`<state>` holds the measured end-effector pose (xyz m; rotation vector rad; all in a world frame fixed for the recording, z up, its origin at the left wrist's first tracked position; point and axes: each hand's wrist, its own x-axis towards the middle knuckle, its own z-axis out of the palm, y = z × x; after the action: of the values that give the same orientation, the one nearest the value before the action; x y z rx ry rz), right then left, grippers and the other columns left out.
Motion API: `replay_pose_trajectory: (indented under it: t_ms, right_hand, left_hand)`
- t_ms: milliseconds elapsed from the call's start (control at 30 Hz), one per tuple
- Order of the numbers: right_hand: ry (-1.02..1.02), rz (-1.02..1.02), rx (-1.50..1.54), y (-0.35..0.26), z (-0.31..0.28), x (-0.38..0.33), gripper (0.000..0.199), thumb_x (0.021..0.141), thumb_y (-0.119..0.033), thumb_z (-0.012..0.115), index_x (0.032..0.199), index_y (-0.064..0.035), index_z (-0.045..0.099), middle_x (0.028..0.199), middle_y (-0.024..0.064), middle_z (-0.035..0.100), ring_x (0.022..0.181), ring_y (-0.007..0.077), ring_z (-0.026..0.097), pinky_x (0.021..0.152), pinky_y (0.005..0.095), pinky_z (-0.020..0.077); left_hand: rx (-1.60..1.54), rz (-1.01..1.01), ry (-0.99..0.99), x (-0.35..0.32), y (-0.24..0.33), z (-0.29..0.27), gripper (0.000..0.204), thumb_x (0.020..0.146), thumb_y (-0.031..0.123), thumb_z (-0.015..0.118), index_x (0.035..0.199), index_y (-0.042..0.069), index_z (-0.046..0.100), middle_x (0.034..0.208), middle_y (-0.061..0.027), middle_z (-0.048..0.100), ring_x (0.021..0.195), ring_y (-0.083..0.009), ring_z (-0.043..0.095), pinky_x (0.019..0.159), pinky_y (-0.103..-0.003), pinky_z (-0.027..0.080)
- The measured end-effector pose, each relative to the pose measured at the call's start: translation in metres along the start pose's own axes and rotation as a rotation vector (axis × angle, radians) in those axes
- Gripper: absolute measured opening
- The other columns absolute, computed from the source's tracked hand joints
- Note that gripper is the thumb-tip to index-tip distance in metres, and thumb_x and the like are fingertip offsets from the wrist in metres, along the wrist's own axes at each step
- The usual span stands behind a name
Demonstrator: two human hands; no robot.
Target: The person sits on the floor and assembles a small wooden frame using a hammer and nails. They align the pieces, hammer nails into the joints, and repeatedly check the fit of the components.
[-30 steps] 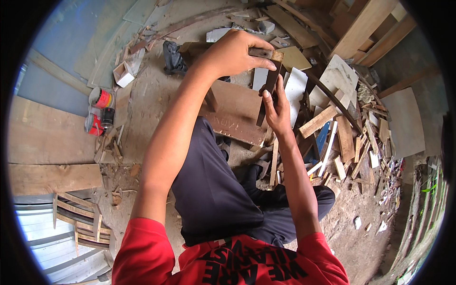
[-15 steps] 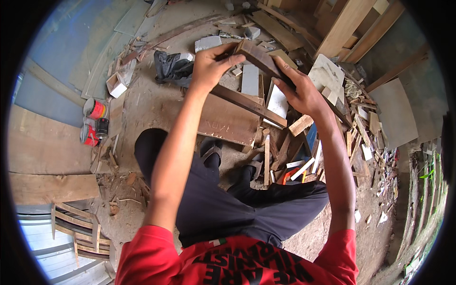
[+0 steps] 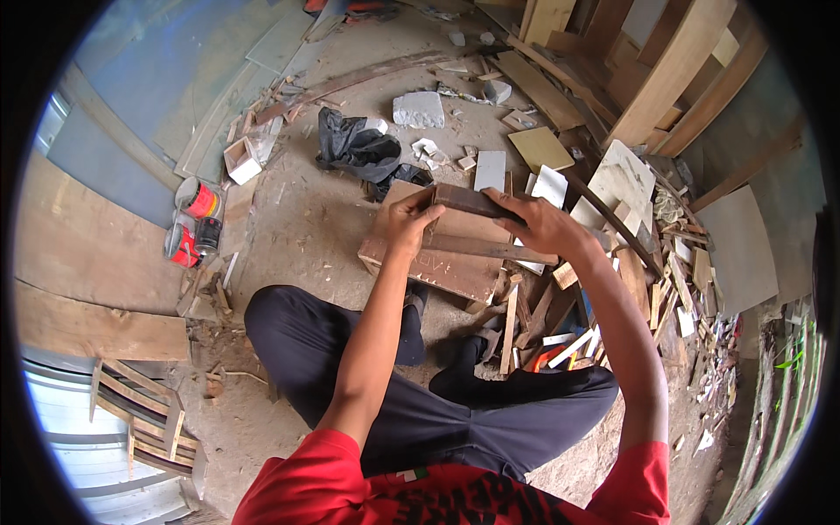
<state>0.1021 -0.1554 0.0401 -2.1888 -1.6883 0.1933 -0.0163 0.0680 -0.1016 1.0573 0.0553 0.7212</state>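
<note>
A dark brown piece of wood (image 3: 472,201) is held up in front of me between both hands. At its left end is my left hand (image 3: 409,221), closed with the thumb along the edge. My right hand (image 3: 544,226) grips the right end, fingers over the top. Below the piece runs a narrower brown wooden strip (image 3: 490,248); whether the two are joined, I cannot tell. Under them lies a reddish-brown wooden board (image 3: 411,269) on the ground, partly hidden by my left forearm and the wood.
Wood offcuts (image 3: 674,280) pile up at the right, with planks (image 3: 674,70) leaning behind. A black plastic bag (image 3: 354,149) and a pale block (image 3: 418,109) lie ahead. Paint cans (image 3: 198,199) and a small white box (image 3: 242,161) stand left. An orange-handled tool (image 3: 547,357) lies near my foot.
Both hands have come down and nearer to me with the wood, which now lies more level in view. My view has shifted, showing more of the floor ahead.
</note>
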Motion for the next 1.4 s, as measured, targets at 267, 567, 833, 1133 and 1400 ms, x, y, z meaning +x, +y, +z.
replay_pose_trajectory:
  t_ms: [267, 567, 833, 1133, 1400]
  right_hand:
    - [-0.195, 0.099, -0.102, -0.021, 0.003, 0.029, 0.052, 0.098, -0.029, 0.056, 0.148, -0.026, 0.042, 0.097, 0.0225, 0.064, 0.094, 0.0399, 0.064, 0.088, 0.0482, 0.0488]
    - [-0.232, 0.044, -0.11, -0.01, 0.0, 0.036, 0.052, 0.098, -0.027, 0.056, 0.149, -0.0228, 0.041, 0.113, 0.0228, 0.063, 0.1, 0.0411, 0.063, 0.092, 0.0482, 0.0479]
    - [-0.145, -0.019, -0.081, -0.005, 0.005, 0.028, 0.055, 0.097, -0.026, 0.057, 0.149, -0.021, 0.039, 0.101, 0.0241, 0.066, 0.095, 0.0413, 0.064, 0.089, 0.0483, 0.0498]
    - [-0.223, 0.067, -0.123, -0.02, -0.002, 0.033, 0.054, 0.099, -0.031, 0.055, 0.15, -0.0233, 0.039, 0.099, 0.0222, 0.065, 0.099, 0.0399, 0.064, 0.091, 0.0481, 0.048]
    - [-0.193, 0.047, -0.107, -0.015, 0.003, 0.03, 0.053, 0.099, -0.031, 0.054, 0.149, -0.0245, 0.039, 0.097, 0.0237, 0.065, 0.094, 0.0415, 0.064, 0.086, 0.0502, 0.0486]
  left_hand:
    - [-0.034, -0.131, -0.003, -0.014, -0.003, -0.037, 0.05, 0.08, 0.005, 0.08, 0.125, -0.007, 0.062, 0.115, -0.0107, 0.069, 0.099, -0.0119, 0.064, 0.086, -0.024, 0.051]
    - [0.045, -0.148, -0.049, -0.012, 0.0, -0.037, 0.048, 0.083, 0.006, 0.079, 0.126, -0.007, 0.061, 0.12, -0.0114, 0.067, 0.101, -0.0118, 0.063, 0.09, -0.025, 0.05]
    - [0.049, -0.172, -0.088, -0.009, 0.0, -0.034, 0.047, 0.082, 0.003, 0.078, 0.125, -0.006, 0.062, 0.117, -0.007, 0.068, 0.1, -0.0104, 0.063, 0.089, -0.023, 0.05]
    - [0.072, -0.179, -0.085, -0.007, -0.004, -0.039, 0.029, 0.082, 0.003, 0.078, 0.109, 0.0, 0.07, 0.109, -0.0048, 0.071, 0.098, -0.01, 0.063, 0.092, -0.027, 0.046]
    - [0.05, -0.125, -0.069, -0.009, -0.005, -0.038, 0.041, 0.08, 0.005, 0.08, 0.118, -0.004, 0.067, 0.111, -0.0066, 0.071, 0.098, -0.0099, 0.063, 0.089, -0.024, 0.048]
